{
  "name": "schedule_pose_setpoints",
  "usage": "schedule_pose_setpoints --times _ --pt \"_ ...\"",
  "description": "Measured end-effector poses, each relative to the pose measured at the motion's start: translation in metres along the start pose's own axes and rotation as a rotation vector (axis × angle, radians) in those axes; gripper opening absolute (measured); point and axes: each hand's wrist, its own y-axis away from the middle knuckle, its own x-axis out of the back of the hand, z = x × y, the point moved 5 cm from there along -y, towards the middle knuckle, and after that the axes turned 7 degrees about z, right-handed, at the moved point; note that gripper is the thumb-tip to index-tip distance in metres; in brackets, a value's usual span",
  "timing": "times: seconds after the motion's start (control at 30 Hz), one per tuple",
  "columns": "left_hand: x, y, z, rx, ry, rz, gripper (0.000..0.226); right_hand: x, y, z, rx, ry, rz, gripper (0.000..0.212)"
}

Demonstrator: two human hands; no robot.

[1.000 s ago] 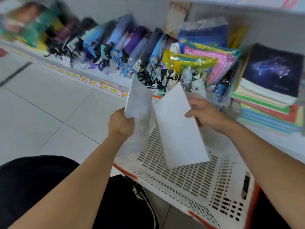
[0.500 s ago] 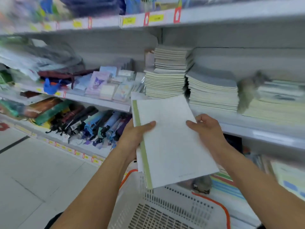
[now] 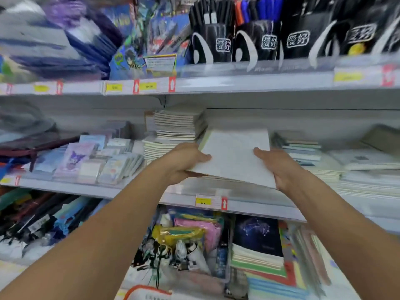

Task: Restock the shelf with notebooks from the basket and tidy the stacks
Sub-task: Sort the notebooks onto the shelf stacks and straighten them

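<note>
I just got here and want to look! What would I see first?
First, two bare arms reaching up the middle, the left hand and right hand holding a white notebook flat at the middle shelf. Then the black pen boxes with white writing, top right.

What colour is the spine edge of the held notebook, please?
Pale green, on the notebook in the head view.

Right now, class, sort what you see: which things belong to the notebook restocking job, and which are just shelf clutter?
Belongs to the job:
left hand
right hand
white notebooks held in both hands
tall pale notebook stack
orange-rimmed white basket

Just lying about:
black pen holders
cartoon card packs
folded umbrellas
dark constellation-cover notebook
</note>
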Motion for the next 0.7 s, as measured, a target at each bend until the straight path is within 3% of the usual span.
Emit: schedule_pose_setpoints --times 0.13,0.17,0.3,0.33,0.43,0.53,0.63,0.7 --pt "-0.013 -0.047 0.000 0.005 0.109 0.155 0.027 -0.005 -0.051 -0.018 -0.087 0.114 -0.048 0.021" --pt "-0.015 -0.063 -0.004 0.008 0.105 0.204 0.025 -0.005 -0.062 -0.020 -0.079 0.187 -0.057 0.030" --pt "-0.020 -0.100 -0.015 -0.053 -0.087 0.372 0.020 -0.003 -0.095 -0.020 0.101 0.592 -0.125 0.100" --pt "-0.021 -0.102 -0.017 -0.104 -0.173 0.398 0.026 -0.004 -0.102 -0.018 0.123 0.670 -0.159 0.100" --pt "-0.023 -0.096 -0.027 -0.364 -0.350 0.530 0.053 -0.009 -0.100 -0.010 0.147 0.777 -0.264 0.069" --pt "-0.031 -0.087 -0.047 -0.530 -0.325 0.585 0.072 -0.011 -0.104 0.001 0.240 0.762 -0.223 0.050" --pt "-0.043 -0.085 -0.055 -0.579 -0.254 0.634 0.074 -0.017 -0.115 0.013 0.285 0.748 -0.138 0.074" --pt "-0.049 -0.083 -0.055 -0.594 -0.204 0.686 0.074 -0.022 -0.117 0.018 0.310 0.686 -0.111 0.071"
